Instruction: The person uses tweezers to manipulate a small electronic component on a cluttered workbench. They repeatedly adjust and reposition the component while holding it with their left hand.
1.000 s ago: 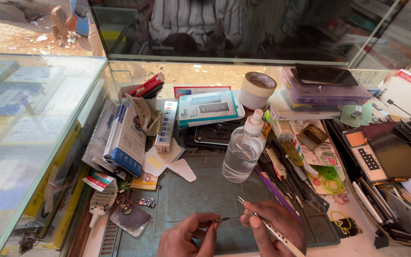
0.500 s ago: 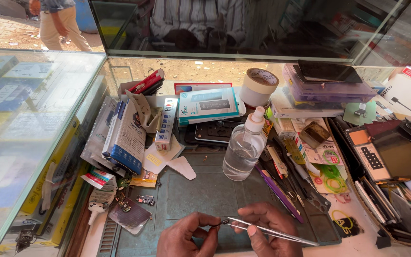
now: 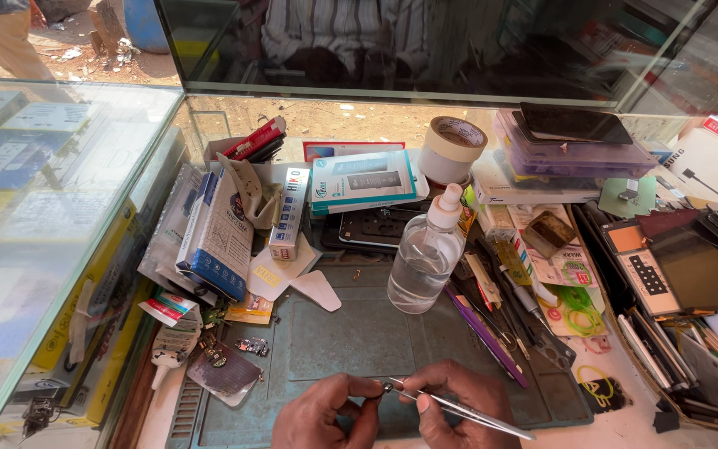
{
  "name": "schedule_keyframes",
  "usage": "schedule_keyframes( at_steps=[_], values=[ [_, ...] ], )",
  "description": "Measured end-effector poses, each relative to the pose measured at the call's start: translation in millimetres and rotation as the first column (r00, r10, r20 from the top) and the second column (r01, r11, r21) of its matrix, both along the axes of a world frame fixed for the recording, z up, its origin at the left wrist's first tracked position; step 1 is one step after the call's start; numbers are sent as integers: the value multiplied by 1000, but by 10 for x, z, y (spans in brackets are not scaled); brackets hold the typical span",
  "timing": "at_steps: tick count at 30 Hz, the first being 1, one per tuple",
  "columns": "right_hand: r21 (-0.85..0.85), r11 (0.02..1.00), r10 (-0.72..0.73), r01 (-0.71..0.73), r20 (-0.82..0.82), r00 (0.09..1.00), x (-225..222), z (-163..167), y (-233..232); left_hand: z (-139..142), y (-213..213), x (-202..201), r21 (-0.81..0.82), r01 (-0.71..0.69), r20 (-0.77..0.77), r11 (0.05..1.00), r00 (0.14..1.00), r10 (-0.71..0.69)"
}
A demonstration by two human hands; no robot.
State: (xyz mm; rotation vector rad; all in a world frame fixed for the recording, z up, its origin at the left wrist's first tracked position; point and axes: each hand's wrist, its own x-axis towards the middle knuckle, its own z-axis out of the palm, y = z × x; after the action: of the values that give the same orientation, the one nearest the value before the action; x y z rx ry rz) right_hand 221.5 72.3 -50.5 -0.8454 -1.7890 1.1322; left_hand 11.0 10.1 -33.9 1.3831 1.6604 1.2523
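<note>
Pinched between thumb and fingers of the right hand [image 3: 459, 403], metal tweezers [image 3: 450, 405] point left, their tips meeting a tiny dark part [image 3: 384, 387] that the left hand [image 3: 326, 411] holds closed between thumb and fingertip. Both hands hover low over a dark green work mat [image 3: 351, 341], near its front edge, which is cut off by the picture's bottom.

Directly beyond the hands the mat lies mostly bare, the only open room. Farther off, a clear plastic bottle [image 3: 424, 262] with a white cap stands upright on the mat's far side. Right of the grip, a purple stick [image 3: 484, 333] and other slim tools lie close along the mat's right edge, with green rubber bands [image 3: 575, 303] past them. Left of the grip, a small circuit board [image 3: 251, 345] and a dark foil pouch [image 3: 226, 374] crowd the mat's left edge. Boxes, a blue packet [image 3: 218, 237] and a tape roll [image 3: 452, 150] pile up behind, against glass walls [image 3: 68, 208] closing the far and left sides.
</note>
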Motion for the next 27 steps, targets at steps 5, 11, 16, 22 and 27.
schedule_keyframes(
  at_steps=[5,11,16,22,27],
  values=[
    [9,999,33,-33,41,999,11,48,19,-8,-10,12,-2,-20,7,1000,1000,20],
    [-44,999,-12,11,-25,1000,-16,7,7,-17,-9,19,-13,-19,28,1000,999,19],
    [103,994,29,-36,69,997,24,4,31,-44,-14,16,48,-21,21,999,1000,20],
    [4,1000,22,-22,16,1000,32,-29,53,-59,-17,45,56,-40,18,998,999,39],
    [26,1000,17,-17,-15,1000,54,-108,88,-12,-47,48,135,-58,-12,989,998,60]
  ],
)
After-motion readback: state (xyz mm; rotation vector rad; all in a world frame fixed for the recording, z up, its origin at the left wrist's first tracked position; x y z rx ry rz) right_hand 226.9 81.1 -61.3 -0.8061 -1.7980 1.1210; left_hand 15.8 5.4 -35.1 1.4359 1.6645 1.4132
